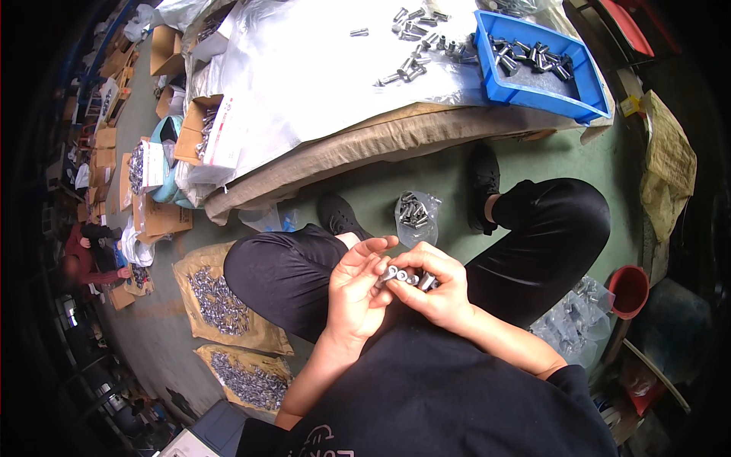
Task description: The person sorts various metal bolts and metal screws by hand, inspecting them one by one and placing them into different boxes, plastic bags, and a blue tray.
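Note:
Over my lap, my left hand (pixel 355 295) and my right hand (pixel 440 291) meet around several small metal cylindrical parts (pixel 402 276). The parts are silver, short and tube-like, and round ends with holes face up. My right hand is closed on several of them in a row. Left thumb and fingertips pinch the part at the row's left end, while the left index finger stretches above it. Fingers cover much of the parts. Beyond my hands, a transparent plastic bag (pixel 416 217) of similar metal pieces rests on the green floor between my shoes.
Ahead stands a plastic-covered table (pixel 304 68) with loose metal parts (pixel 415 68) and a blue tray (pixel 525 97) holding more. Yellowish sacks (pixel 263 343) covered with small parts lie at left. Bagged parts (pixel 572 324) and a red bucket (pixel 629 292) stand right. Another person (pixel 85 263) sits far left.

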The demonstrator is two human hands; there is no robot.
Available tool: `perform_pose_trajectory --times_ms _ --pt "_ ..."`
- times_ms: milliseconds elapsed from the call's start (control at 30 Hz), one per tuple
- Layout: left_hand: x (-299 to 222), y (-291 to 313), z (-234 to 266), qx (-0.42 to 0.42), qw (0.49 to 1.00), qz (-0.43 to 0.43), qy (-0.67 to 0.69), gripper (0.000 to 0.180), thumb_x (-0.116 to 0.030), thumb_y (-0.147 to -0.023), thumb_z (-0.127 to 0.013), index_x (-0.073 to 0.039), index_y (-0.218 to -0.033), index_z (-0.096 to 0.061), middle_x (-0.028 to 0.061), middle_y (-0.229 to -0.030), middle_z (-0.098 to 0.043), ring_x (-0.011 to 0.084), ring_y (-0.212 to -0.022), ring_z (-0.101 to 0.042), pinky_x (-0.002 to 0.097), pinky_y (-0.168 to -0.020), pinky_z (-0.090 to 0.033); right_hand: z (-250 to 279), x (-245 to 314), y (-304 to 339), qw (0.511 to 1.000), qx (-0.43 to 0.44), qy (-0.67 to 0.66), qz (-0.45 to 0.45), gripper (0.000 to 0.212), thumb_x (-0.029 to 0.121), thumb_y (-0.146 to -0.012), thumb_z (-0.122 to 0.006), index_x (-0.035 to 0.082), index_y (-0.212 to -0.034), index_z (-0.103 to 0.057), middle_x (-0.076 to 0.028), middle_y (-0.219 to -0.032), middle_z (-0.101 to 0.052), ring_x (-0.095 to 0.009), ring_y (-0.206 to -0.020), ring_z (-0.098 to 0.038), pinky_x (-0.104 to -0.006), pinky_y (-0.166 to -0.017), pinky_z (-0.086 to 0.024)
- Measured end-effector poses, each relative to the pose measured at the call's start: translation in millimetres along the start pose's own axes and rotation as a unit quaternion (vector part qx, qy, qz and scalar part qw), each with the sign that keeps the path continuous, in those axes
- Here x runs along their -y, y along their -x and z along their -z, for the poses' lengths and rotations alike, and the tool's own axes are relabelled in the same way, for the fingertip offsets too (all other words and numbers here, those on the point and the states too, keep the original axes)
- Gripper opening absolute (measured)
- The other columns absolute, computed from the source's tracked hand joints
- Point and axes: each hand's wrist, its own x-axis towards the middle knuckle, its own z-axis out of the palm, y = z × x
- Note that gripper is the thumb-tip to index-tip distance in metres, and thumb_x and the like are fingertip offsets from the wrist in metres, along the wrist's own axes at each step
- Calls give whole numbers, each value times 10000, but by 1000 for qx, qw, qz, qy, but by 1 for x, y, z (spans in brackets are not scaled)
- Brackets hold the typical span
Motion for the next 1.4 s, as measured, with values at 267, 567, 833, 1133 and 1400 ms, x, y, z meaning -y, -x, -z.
perform_pose_trajectory --times_ms 267,567,833,1133,1400 --pt "-13 2 -11 -41 995 -29 -82 180 -82 -878 -415 -24 -1011 -522 110 -1085 -529 111 -915 -521 160 -459 -376 8 -6 -1 775 -60 -490 -394 171 91 -741 -636 8 -870 -560 -50 -691 -547 -91 -519 -483 -205 -390 -357" --pt "19 -16 -20 -30 988 66 138 510 -447 -876 -336 -13 -1100 -483 151 -1158 -460 263 -1076 -436 385 -953 -324 -10 3 -14 998 -34 -46 7 148 8 -678 -626 -20 -817 -585 -92 -800 -563 -152 -693 -521 -261 -657 -417" --pt "16 -18 -16 15 977 68 203 384 -347 -852 -411 -34 -1055 -500 154 -1155 -464 264 -1087 -430 403 -959 -313 -17 22 -30 956 8 193 223 174 22 -602 -630 13 -764 -567 -100 -837 -584 -261 -790 -546 -364 -777 -396" --pt "19 -20 14 41 960 134 242 233 -239 -794 -532 -114 -991 -525 52 -1042 -537 210 -967 -516 386 -884 -385 -6 25 -11 927 -30 -359 -105 169 27 -872 -420 -10 -1035 -397 -162 -1033 -569 -171 -983 -525 -286 -880 -380" --pt "6 -9 29 -14 968 161 193 172 -139 -775 -517 -102 -929 -584 120 -918 -598 261 -807 -581 350 -612 -511 3 30 -11 894 -75 -407 -171 331 149 -856 -494 6 -1137 -395 -182 -1004 -579 -223 -980 -539 -342 -909 -356"
